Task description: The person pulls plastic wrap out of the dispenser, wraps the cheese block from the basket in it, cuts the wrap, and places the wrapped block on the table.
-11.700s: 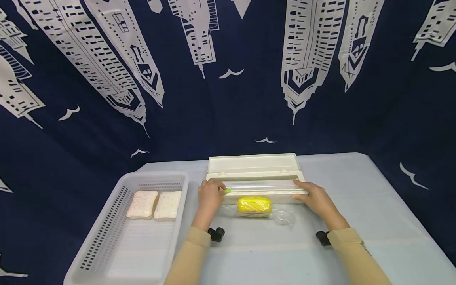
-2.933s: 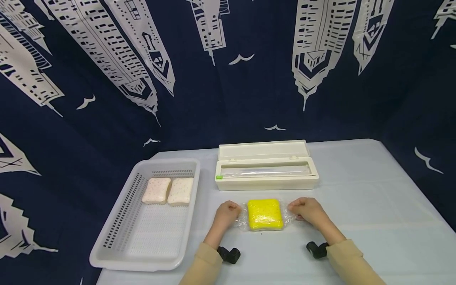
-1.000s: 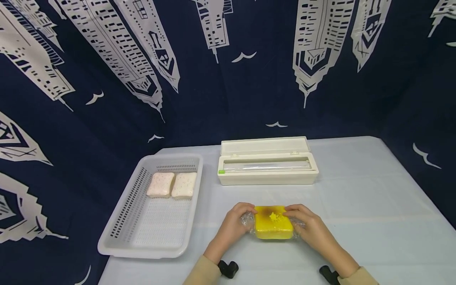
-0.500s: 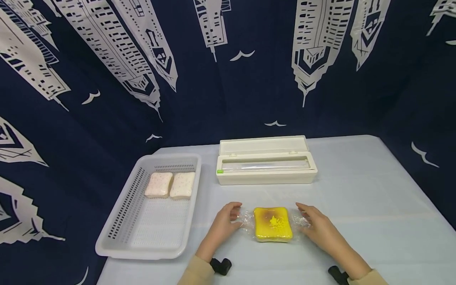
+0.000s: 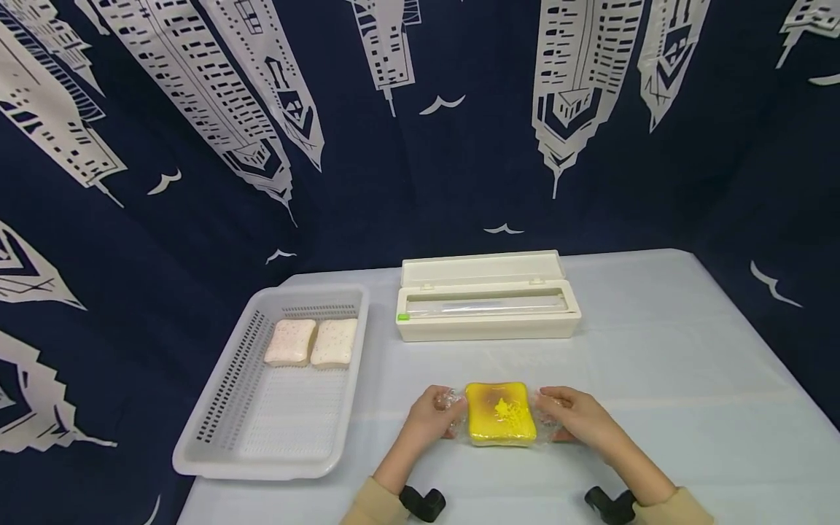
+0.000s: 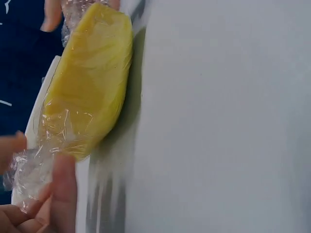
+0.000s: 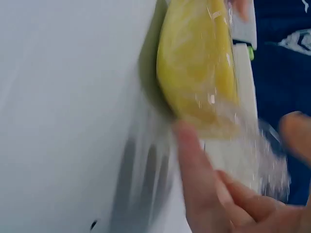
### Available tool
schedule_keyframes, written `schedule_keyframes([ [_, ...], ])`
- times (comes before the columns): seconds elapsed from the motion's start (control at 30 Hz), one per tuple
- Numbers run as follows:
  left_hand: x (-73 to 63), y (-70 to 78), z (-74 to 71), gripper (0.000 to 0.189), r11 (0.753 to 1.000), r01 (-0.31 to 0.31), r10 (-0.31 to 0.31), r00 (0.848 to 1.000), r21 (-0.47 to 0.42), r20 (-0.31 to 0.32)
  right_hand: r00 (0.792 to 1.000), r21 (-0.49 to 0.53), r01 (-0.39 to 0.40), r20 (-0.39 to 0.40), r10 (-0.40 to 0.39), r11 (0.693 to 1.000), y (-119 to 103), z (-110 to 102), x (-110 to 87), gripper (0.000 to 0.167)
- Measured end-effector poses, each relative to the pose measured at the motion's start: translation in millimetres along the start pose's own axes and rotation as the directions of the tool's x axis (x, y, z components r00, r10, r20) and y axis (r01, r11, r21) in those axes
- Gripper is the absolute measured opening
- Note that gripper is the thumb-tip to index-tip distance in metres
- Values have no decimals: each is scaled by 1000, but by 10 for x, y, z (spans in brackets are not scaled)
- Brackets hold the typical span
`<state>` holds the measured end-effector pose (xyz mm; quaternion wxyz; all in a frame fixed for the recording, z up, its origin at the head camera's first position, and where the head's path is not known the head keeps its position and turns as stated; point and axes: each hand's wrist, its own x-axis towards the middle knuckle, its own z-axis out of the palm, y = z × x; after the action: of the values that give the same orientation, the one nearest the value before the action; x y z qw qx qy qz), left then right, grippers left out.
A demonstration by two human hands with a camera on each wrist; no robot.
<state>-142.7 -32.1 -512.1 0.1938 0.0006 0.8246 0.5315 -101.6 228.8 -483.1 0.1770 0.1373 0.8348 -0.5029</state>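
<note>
While the yellow slice (image 5: pixel 501 414) lies on the desk (image 5: pixel 669 350) at the lower centre of the frame, clear film (image 6: pixel 34 170) covers its body and juts out at both sides. The wrapping therefore looks mostly done, with the two ends apparently left to fold in. The left hand (image 5: pixel 428 417) curls its fingers on one film end; the right hand (image 5: pixel 580 417) is around the other, though blur hides whether it actually grips. Counted out, there is one yellow slice, one box (image 5: pixel 487 328) with its lid up near the centre of the frame, and one white basket (image 5: pixel 262 470) at the left, holding two pale slices (image 5: pixel 291 342) side by side; whether film covers those cannot be told.
</note>
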Motion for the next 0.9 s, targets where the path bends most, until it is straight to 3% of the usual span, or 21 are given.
schedule_keyframes([
  [0.13,-25,19,-21,24,999,-32,35,995,27,-94,995,-15,18,-97,-19,1000,5,31,15,45],
  [0.2,-23,19,-49,17,999,-39,41,991,21,-124,992,2,10,-124,-10,1000,35,8,18,40],
  [0.43,6,15,-105,15,998,-33,25,988,-52,-151,993,132,-43,-103,57,990,83,-45,45,46],
  [0.57,5,58,-110,20,995,-63,51,988,-79,-146,992,157,-51,-108,69,986,29,-21,47,50],
  [0.9,-2,30,-137,22,995,-84,94,972,57,-215,989,40,24,-146,-18,999,50,-56,-4,45],
])
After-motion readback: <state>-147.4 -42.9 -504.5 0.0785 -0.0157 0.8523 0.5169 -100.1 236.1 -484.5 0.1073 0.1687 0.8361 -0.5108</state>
